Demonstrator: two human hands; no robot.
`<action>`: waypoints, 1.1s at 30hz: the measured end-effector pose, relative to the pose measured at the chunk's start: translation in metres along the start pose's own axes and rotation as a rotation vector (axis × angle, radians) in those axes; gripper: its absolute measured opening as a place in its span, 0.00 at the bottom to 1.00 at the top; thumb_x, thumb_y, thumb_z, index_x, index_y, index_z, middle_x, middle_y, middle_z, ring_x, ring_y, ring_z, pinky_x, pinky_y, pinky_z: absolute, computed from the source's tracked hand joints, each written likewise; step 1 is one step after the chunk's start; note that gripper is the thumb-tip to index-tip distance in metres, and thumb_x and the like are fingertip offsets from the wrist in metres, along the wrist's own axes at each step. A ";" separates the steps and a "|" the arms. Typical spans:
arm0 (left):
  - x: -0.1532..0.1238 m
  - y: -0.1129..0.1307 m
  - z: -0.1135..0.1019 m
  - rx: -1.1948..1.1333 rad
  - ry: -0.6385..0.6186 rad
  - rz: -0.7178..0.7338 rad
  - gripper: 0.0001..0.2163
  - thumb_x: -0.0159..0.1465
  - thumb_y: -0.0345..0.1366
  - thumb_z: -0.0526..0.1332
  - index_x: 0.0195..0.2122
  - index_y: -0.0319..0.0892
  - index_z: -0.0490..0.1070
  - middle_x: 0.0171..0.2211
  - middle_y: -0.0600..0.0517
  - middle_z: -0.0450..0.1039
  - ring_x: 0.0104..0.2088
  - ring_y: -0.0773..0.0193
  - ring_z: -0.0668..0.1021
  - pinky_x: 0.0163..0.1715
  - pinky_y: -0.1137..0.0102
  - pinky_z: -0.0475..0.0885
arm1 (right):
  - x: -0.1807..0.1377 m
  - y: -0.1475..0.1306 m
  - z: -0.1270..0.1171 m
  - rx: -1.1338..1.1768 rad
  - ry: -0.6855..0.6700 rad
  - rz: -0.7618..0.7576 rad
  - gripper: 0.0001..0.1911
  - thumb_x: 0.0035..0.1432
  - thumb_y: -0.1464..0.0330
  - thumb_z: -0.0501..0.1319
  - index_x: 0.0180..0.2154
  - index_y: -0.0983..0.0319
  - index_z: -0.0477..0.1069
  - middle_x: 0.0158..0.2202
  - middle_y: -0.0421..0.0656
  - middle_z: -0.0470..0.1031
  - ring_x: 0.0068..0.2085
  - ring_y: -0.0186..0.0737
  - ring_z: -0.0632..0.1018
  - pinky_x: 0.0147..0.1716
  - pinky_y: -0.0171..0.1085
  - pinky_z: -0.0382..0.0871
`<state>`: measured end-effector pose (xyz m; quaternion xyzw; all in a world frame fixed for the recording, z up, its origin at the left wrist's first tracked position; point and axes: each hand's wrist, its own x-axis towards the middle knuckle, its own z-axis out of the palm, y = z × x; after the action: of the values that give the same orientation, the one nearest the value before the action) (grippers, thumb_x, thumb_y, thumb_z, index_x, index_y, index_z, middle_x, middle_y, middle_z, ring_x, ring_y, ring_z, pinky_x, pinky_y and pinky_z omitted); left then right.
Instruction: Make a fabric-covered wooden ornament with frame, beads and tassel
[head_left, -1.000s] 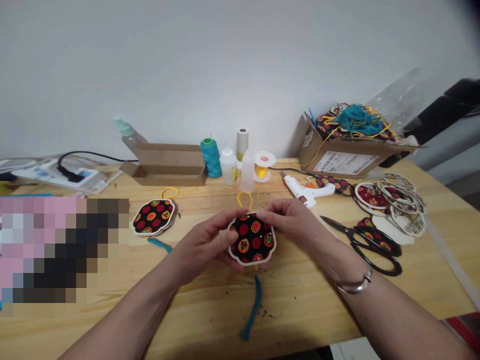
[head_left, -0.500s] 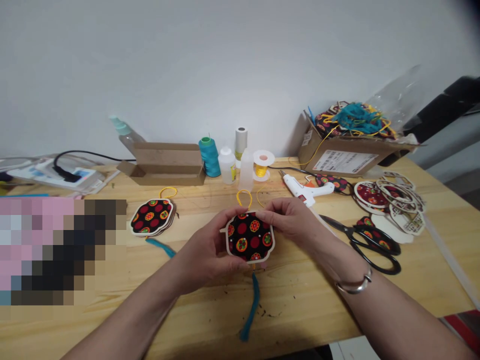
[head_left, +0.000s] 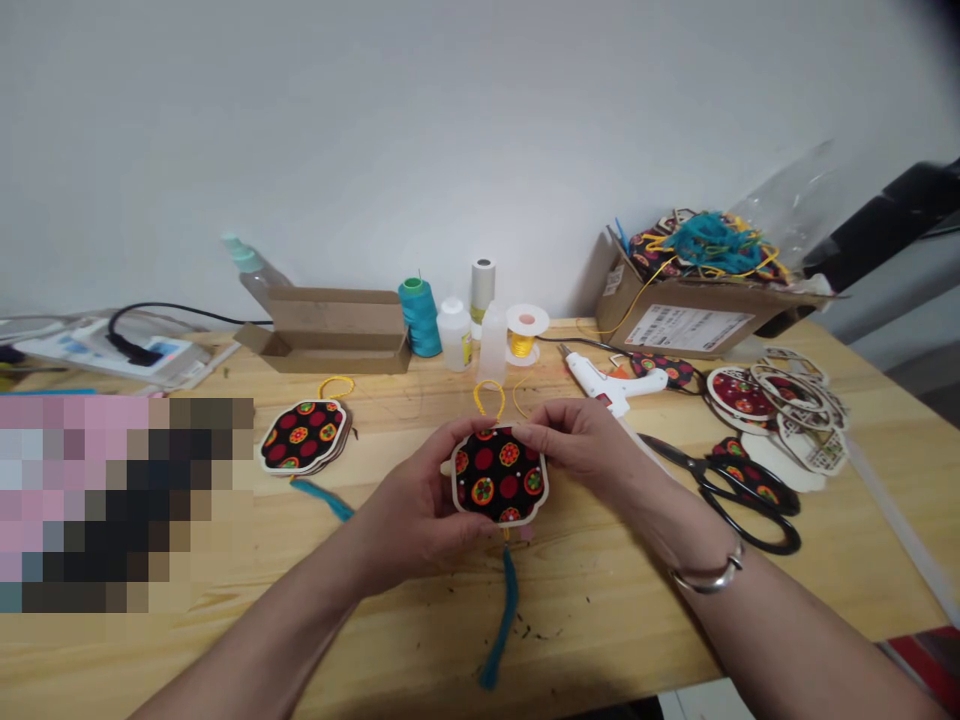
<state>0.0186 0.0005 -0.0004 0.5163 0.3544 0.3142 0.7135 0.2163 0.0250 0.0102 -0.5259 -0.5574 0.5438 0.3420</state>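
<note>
Fabric-covered ornament gripped by left hand and right hand; yellow loop above, teal tassel below.

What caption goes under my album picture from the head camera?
Left hand and right hand hold a black fabric ornament above a wooden table.

Two hands, one held ornament

On my feed the fabric-covered ornament has turned slightly and now sits squarer; the left hand has shifted its grip along the ornament's edge.
</note>
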 end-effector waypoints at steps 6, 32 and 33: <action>0.000 -0.002 -0.001 0.014 -0.014 0.009 0.32 0.52 0.26 0.67 0.55 0.54 0.58 0.50 0.52 0.72 0.46 0.60 0.78 0.45 0.67 0.73 | 0.000 0.002 -0.001 0.008 -0.004 -0.024 0.15 0.48 0.58 0.64 0.23 0.64 0.70 0.21 0.38 0.69 0.23 0.30 0.65 0.21 0.32 0.55; -0.001 -0.009 -0.009 0.206 -0.088 0.097 0.32 0.53 0.25 0.67 0.56 0.54 0.57 0.57 0.50 0.66 0.53 0.55 0.73 0.54 0.56 0.66 | -0.002 -0.002 0.001 -0.042 -0.063 -0.001 0.15 0.47 0.59 0.63 0.22 0.65 0.68 0.20 0.37 0.65 0.23 0.29 0.63 0.22 0.32 0.54; -0.001 -0.009 -0.009 0.218 -0.085 0.099 0.33 0.53 0.25 0.67 0.56 0.55 0.57 0.57 0.50 0.65 0.53 0.55 0.73 0.54 0.55 0.66 | -0.002 -0.002 0.002 -0.037 -0.066 -0.004 0.15 0.47 0.59 0.63 0.21 0.65 0.68 0.20 0.37 0.65 0.23 0.29 0.63 0.22 0.32 0.54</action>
<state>0.0116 0.0018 -0.0109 0.6206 0.3300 0.2864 0.6511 0.2149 0.0227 0.0125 -0.5129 -0.5795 0.5496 0.3148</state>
